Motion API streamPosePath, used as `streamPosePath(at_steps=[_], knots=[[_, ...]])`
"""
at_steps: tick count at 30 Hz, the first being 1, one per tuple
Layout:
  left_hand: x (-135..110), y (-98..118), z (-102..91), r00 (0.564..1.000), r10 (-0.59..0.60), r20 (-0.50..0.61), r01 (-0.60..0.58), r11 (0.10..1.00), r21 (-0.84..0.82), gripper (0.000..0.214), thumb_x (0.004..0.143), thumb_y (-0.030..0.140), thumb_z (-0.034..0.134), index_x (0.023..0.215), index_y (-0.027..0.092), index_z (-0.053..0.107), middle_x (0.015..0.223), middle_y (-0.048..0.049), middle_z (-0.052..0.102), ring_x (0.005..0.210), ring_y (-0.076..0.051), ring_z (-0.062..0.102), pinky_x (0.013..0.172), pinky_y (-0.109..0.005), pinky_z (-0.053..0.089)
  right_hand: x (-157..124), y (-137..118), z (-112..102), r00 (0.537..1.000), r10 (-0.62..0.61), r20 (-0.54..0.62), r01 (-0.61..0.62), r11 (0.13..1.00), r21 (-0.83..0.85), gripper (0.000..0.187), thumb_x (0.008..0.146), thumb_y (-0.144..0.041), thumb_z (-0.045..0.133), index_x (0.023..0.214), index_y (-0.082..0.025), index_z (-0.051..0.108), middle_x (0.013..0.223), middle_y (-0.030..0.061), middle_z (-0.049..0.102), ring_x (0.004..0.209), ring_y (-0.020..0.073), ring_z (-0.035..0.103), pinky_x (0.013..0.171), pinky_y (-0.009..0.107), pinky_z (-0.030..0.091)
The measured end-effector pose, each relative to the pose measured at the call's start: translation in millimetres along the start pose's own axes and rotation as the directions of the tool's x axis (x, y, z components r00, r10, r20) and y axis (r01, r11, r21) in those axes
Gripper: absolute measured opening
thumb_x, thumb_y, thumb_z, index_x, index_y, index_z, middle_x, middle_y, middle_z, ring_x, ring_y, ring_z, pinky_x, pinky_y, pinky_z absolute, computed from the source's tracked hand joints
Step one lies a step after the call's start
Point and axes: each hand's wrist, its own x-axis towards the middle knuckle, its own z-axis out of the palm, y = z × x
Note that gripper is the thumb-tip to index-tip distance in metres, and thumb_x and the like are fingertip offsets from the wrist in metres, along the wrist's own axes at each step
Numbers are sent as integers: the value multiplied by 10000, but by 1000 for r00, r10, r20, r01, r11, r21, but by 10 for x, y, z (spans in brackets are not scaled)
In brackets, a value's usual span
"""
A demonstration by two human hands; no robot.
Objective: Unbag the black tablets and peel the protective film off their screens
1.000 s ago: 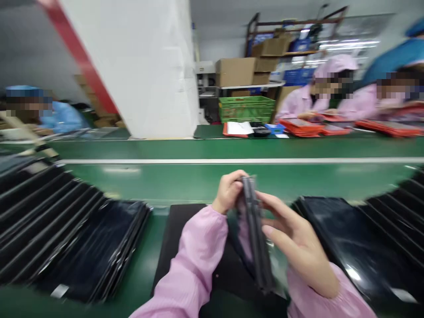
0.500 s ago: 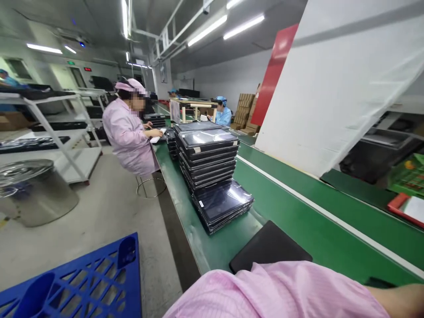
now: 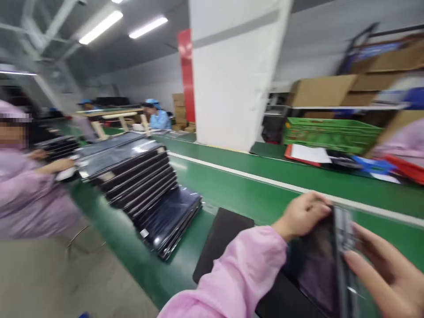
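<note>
— Where do we have the dark, glossy, flat rectangular slab?
— On edge, over the black rectangular mat on our green worktop; our left hand clamps its upper corner; our right hand touches its grey side, whether closed we cannot tell.
— And beyond?
— Leftward we see stacked black plastic-wrapped panels; near them, a pink-sleeved co-worker.

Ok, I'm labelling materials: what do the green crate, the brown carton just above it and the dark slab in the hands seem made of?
Green crate: probably moulded plastic, semi-matte, with ribbed sides.
Brown carton: likely cardboard, matte, with flat tan faces.
Dark slab: glossy, with a purplish reflection; glass or plastic, the blur leaves it open.
</note>
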Motion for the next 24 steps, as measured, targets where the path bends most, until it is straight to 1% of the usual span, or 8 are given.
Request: streamPosePath(at_steps=[2, 3, 4, 5, 8, 11, 16, 24], knots=[[-54, 62, -8, 1000, 14, -18, -13, 999, 37, 714, 637, 928, 511, 746, 224, 462, 663, 15, 447, 586, -127, 417, 568, -308, 416, -66, -60, -39, 998, 67, -3, -67, 998, 12, 528, 807, -621, 678, 1262, -353, 656, 1251, 103, 701, 1125, 384, 683, 765, 440, 682], [-73, 65, -13, 1000, 3, -14, -3, 1000, 6, 677, 669, 895, 529, 743, 227, 445, 655, 30, 411, 576, -113, 386, 546, -284, 385, -78, -102, -37, 997, 70, 17, -70, 997, 45, 538, 820, -596, 684, 1272, -307, 649, 1279, 109, 687, 1159, 377, 668, 801, 432, 674], [-90, 52, -18, 1000, -15, -6, 15, 999, -32, 637, 740, 867, 475, 775, 231, 447, 679, 29, 400, 593, -112, 380, 553, -270, 376, -79, -143, -26, 998, 52, 40, -56, 994, 90, 510, 864, -560, 656, 1292, -284, 629, 1290, 110, 679, 1189, 353, 656, 827, 405, 664], [-106, 27, -21, 999, -33, 16, 34, 997, -65, 615, 757, 848, 481, 790, 235, 448, 680, 31, 398, 591, -114, 372, 539, -262, 365, -74, -179, -10, 998, 43, 51, -49, 991, 128, 470, 904, -519, 631, 1305, -275, 612, 1299, 106, 672, 1208, 326, 647, 843, 377, 654], [-148, -63, -24, 994, -73, 85, 84, 987, -135, 621, 724, 845, 541, 800, 238, 436, 656, 42, 407, 557, -117, 378, 496, -255, 361, -69, -251, 27, 998, 18, 57, -29, 980, 196, 392, 969, -436, 578, 1319, -259, 588, 1310, 107, 651, 1192, 267, 647, 841, 326, 636], [-182, -96, -26, 991, -102, 90, 111, 988, -103, 634, 733, 855, 515, 795, 230, 430, 669, 35, 445, 566, -123, 426, 523, -258, 396, -106, -290, 26, 998, 10, 67, -25, 974, 224, 356, 998, -390, 536, 1318, -242, 586, 1332, 120, 619, 1136, 242, 653, 847, 334, 621], [-223, -39, -27, 990, -103, 95, 111, 990, -88, 627, 746, 850, 500, 771, 230, 408, 645, 43, 416, 550, -119, 416, 524, -254, 381, -180, -334, -10, 996, 24, 89, -45, 969, 241, 323, 1009, -323, 518, 1317, -246, 575, 1324, 103, 616, 1081, 211, 646, 900, 347, 583], [-262, 9, -5, 989, -85, 120, 96, 991, -89, 614, 751, 835, 515, 779, 230, 412, 658, 43, 398, 549, -116, 386, 508, -247, 363, -186, -344, -49, 995, 39, 96, -61, 969, 241, 314, 986, -206, 488, 1287, -229, 574, 1287, 85, 639, 1038, 192, 657, 904, 342, 560]])
